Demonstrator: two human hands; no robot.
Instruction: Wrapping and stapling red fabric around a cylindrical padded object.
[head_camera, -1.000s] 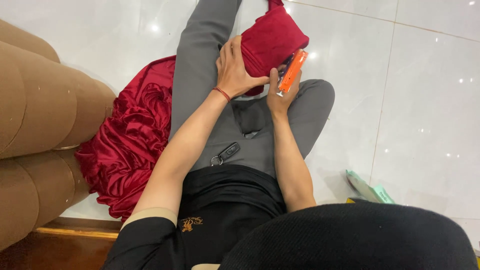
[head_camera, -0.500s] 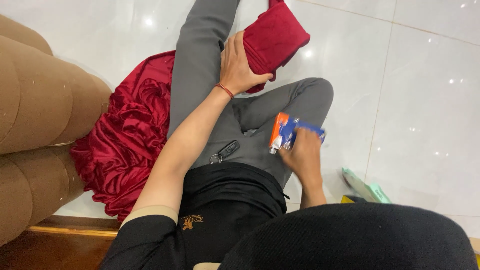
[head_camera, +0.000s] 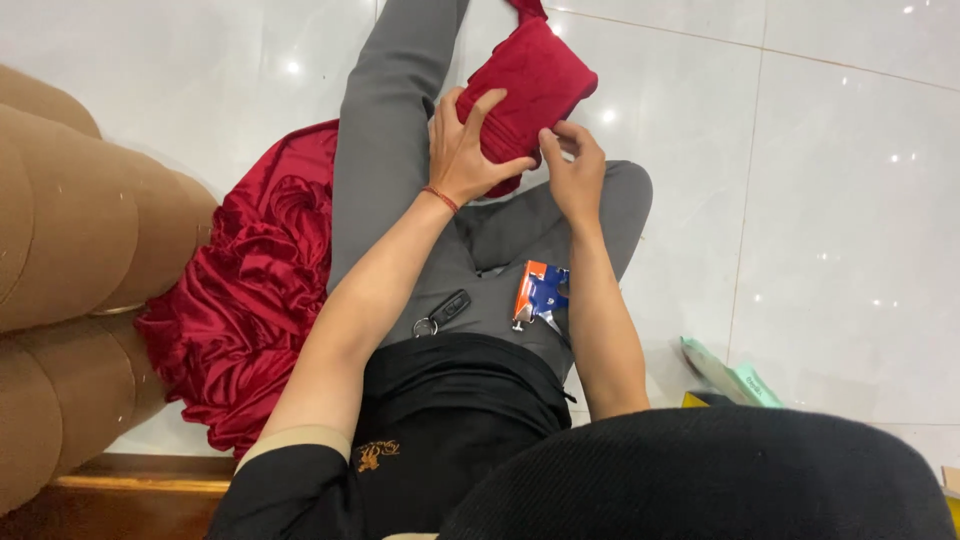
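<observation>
- While the person sits on the white tile floor (head_camera: 850, 200) with one leg stretched out far and the other bent, both hands are up on a folded red velvet bundle (head_camera: 535, 85) resting on the bent knee.
- left hand (head_camera: 465, 150): palm flat on the near left side of the bundle, fingers spread and curled over the top, so its grip is a loose clamp on the cloth, not a fist.
- right hand (head_camera: 575, 170): thumb and fingertips pinched together at the bundle's near right edge; looks like it has a bit of the fabric, but I can't tell how much it really has hold of.
- Key relation: the bundle lies just far of both hands, long axis running from near left to far right. Left hand is more fully on it, right hand only at the edge.
- An orange and blue tool (head_camera: 540, 295) lies loose on the lap, near the right forearm, nobody holding it.
- A black key fob (head_camera: 443, 312) sits on the lap too, left of the tool.
- More red satin cloth (head_camera: 250, 290) is heaped on the floor at left, against a tan sofa (head_camera: 70, 250).
</observation>
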